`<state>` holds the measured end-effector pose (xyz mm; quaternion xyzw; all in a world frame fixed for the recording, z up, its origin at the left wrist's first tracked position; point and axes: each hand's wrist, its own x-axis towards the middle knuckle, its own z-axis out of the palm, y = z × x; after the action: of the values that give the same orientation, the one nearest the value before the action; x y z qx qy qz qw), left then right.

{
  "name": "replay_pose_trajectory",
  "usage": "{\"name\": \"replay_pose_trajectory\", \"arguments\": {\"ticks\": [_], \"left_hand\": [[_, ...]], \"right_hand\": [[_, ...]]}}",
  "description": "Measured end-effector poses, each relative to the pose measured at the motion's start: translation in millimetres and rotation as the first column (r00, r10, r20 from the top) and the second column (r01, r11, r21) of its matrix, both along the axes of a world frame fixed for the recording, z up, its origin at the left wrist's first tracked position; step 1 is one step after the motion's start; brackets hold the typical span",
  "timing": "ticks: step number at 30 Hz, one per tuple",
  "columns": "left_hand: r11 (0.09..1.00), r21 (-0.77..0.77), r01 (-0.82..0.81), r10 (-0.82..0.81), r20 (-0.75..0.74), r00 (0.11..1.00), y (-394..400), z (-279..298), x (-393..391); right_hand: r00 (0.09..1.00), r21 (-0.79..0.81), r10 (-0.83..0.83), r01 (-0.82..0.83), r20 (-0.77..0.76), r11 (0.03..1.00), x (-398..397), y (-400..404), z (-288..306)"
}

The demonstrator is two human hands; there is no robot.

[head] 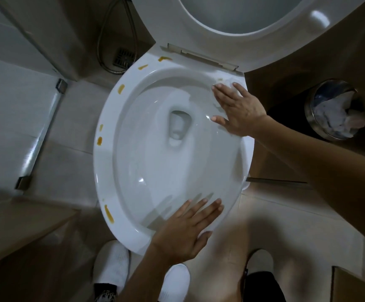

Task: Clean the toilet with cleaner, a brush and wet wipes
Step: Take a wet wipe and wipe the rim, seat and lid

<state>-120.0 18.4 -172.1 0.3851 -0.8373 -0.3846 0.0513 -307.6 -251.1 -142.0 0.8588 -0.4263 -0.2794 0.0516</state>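
Beige tiled floor, stained toilet rim.

The toilet fills the centre of the frame, its seat raised at the top. Yellow-brown stains dot the rim's left side. The right hand presses a wipe flat on the upper-right rim. The left hand rests open on the lower rim. A bin stands at right.
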Motion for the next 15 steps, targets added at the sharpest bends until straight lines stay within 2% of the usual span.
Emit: {"name": "replay_pose_trajectory", "arguments": {"ticks": [10, 15], "left_hand": [[1.000, -0.013, 0.005, -0.005, 0.013, 1.000, 1, -4, 0], [1.000, -0.007, 0.004, -0.004, 0.003, 1.000, 2, -4, 0]], "right_hand": [[0.997, -0.016, 0.059, -0.060, -0.057, 0.998, 21, -22, -1], [0.995, 0.000, 0.057, -0.057, -0.078, 0.998, 3, -9, 1]]}}
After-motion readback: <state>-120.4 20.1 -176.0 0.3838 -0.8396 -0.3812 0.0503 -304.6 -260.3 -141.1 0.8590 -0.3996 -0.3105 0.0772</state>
